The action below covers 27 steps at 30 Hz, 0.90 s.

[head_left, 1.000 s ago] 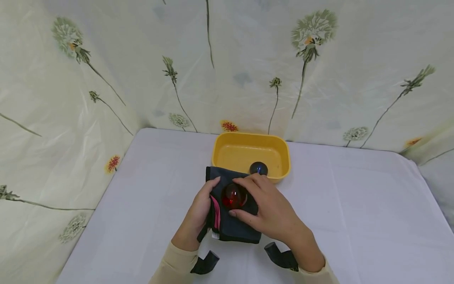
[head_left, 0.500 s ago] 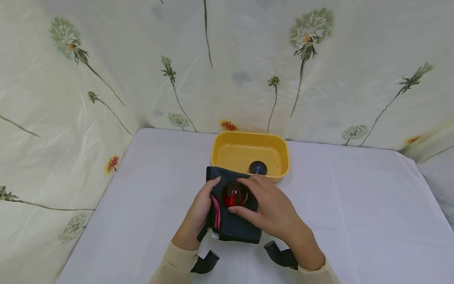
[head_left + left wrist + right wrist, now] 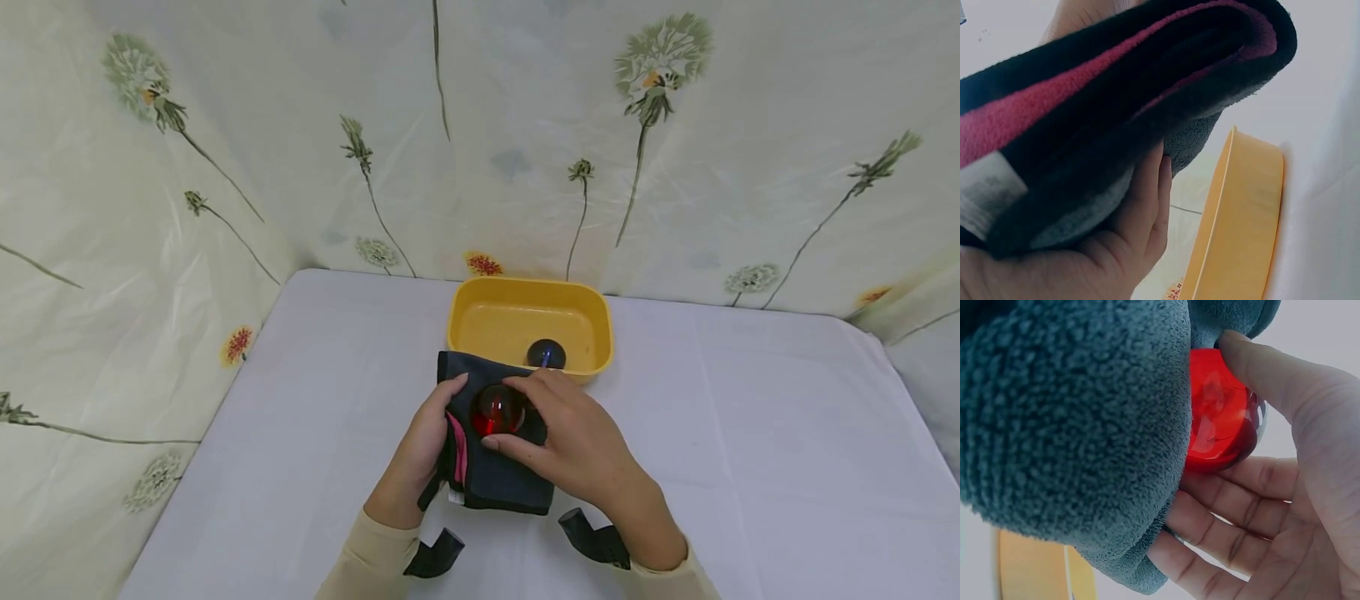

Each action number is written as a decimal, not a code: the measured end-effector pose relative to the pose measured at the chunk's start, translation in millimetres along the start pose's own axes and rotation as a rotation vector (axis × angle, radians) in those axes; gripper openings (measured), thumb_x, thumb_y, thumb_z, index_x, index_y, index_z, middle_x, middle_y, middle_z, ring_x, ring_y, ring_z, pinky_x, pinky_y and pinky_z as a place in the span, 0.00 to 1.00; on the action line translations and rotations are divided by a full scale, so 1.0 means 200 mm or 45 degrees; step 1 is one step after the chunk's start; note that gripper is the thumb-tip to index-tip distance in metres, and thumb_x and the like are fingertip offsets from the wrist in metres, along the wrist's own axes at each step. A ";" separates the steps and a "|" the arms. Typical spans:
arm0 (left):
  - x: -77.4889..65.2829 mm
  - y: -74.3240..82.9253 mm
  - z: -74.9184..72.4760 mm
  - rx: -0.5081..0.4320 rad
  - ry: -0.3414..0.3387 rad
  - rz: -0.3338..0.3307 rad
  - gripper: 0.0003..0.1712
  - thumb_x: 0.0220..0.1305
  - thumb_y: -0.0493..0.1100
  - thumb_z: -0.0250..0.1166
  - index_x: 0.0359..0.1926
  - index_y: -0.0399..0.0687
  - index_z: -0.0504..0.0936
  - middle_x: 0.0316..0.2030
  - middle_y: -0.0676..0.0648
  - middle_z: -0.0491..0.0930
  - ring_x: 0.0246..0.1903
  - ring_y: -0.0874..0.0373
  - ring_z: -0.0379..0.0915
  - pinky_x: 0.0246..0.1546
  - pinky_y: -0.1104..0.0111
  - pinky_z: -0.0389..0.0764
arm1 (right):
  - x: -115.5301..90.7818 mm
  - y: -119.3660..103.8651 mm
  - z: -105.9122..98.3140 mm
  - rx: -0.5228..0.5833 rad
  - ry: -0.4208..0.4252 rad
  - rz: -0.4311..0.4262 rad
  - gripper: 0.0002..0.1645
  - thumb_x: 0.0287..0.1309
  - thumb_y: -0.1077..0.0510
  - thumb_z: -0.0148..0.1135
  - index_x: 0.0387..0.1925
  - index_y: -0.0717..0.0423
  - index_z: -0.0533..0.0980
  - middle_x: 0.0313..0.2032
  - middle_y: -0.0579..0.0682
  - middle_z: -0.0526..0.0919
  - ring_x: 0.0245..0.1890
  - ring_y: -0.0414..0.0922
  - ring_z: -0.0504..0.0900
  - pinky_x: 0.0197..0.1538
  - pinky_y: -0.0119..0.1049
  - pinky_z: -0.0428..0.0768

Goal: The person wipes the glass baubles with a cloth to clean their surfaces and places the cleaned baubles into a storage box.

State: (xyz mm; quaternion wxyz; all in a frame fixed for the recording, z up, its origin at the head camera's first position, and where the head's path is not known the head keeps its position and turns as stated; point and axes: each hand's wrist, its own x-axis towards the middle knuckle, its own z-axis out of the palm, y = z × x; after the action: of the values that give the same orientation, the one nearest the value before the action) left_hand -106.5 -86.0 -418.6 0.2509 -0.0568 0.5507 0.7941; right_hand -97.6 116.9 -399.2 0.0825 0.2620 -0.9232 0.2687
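A folded cloth (image 3: 502, 483), dark grey-blue with black edging and a pink inner layer, is held above the table in my left hand (image 3: 422, 450). That thumb lies over the cloth's left side, while the fingers support it from below in the left wrist view. Against the cloth's upper face sits a clear red ball (image 3: 495, 414). My right hand (image 3: 581, 446) grips it between thumb (image 3: 1266, 372) and fingers. In the right wrist view the fuzzy cloth (image 3: 1079, 425) covers one side of the ball. A white label (image 3: 990, 192) shows on the cloth's edge.
Just beyond the hands stands a yellow plastic basin (image 3: 517, 321) with a dark blue ball (image 3: 546, 354) in it. A white cloth covers the table (image 3: 750, 433). Black angled pieces (image 3: 438, 554) show beside both wrists. A flower-patterned curtain (image 3: 495, 192) hangs behind.
The red ball has turned or shifted slightly to the right on the cloth, with the right fingertips moving a little. The left hand and cloth stay nearly still.
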 end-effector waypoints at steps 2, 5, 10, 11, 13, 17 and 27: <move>0.00 0.00 0.00 -0.002 0.001 -0.001 0.34 0.80 0.60 0.44 0.71 0.38 0.61 0.62 0.41 0.68 0.56 0.53 0.70 0.54 0.70 0.76 | 0.00 0.00 0.00 0.002 0.002 -0.004 0.43 0.52 0.34 0.78 0.61 0.55 0.79 0.55 0.51 0.84 0.59 0.50 0.80 0.60 0.49 0.81; 0.00 0.00 0.00 -0.004 0.010 -0.008 0.34 0.80 0.60 0.44 0.71 0.38 0.61 0.61 0.41 0.68 0.55 0.54 0.71 0.52 0.70 0.77 | 0.00 0.00 0.00 0.005 -0.001 -0.005 0.43 0.52 0.34 0.79 0.61 0.55 0.79 0.55 0.51 0.84 0.58 0.49 0.80 0.60 0.49 0.80; 0.00 0.00 0.01 0.006 0.026 -0.016 0.34 0.80 0.60 0.44 0.71 0.38 0.61 0.62 0.41 0.67 0.56 0.53 0.69 0.52 0.70 0.77 | 0.00 0.00 0.00 0.008 -0.010 0.006 0.43 0.52 0.34 0.79 0.61 0.55 0.79 0.56 0.51 0.83 0.59 0.50 0.79 0.61 0.49 0.80; 0.00 0.00 0.01 0.008 0.024 -0.016 0.34 0.80 0.60 0.44 0.71 0.38 0.61 0.62 0.41 0.67 0.57 0.52 0.69 0.52 0.70 0.77 | 0.00 0.00 0.00 0.006 -0.012 0.007 0.43 0.52 0.34 0.79 0.61 0.55 0.79 0.56 0.51 0.83 0.59 0.50 0.79 0.61 0.49 0.80; 0.00 0.00 0.01 0.009 0.018 -0.012 0.34 0.80 0.60 0.44 0.71 0.38 0.61 0.62 0.41 0.67 0.58 0.52 0.68 0.53 0.69 0.76 | 0.00 0.00 0.00 0.004 -0.011 0.010 0.43 0.52 0.34 0.79 0.61 0.55 0.79 0.56 0.51 0.83 0.58 0.49 0.79 0.60 0.49 0.81; 0.01 0.00 0.01 0.005 0.017 -0.015 0.35 0.80 0.60 0.44 0.71 0.38 0.61 0.62 0.42 0.68 0.59 0.52 0.68 0.56 0.69 0.75 | 0.00 0.00 0.00 -0.001 -0.009 0.013 0.43 0.51 0.34 0.79 0.61 0.55 0.79 0.55 0.51 0.83 0.57 0.49 0.80 0.59 0.48 0.81; 0.00 0.00 0.00 0.045 0.049 -0.003 0.35 0.80 0.59 0.44 0.72 0.37 0.62 0.65 0.41 0.67 0.63 0.49 0.65 0.63 0.64 0.71 | 0.00 -0.01 0.01 0.018 -0.054 0.048 0.47 0.53 0.34 0.78 0.67 0.54 0.76 0.62 0.53 0.80 0.66 0.53 0.75 0.66 0.53 0.76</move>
State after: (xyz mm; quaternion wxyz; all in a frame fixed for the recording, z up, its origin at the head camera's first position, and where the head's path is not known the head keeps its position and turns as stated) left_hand -106.6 -85.5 -417.4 0.2422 -0.0681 0.5694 0.7826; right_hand -96.4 115.5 -400.0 0.0561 0.2509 -0.9275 0.2712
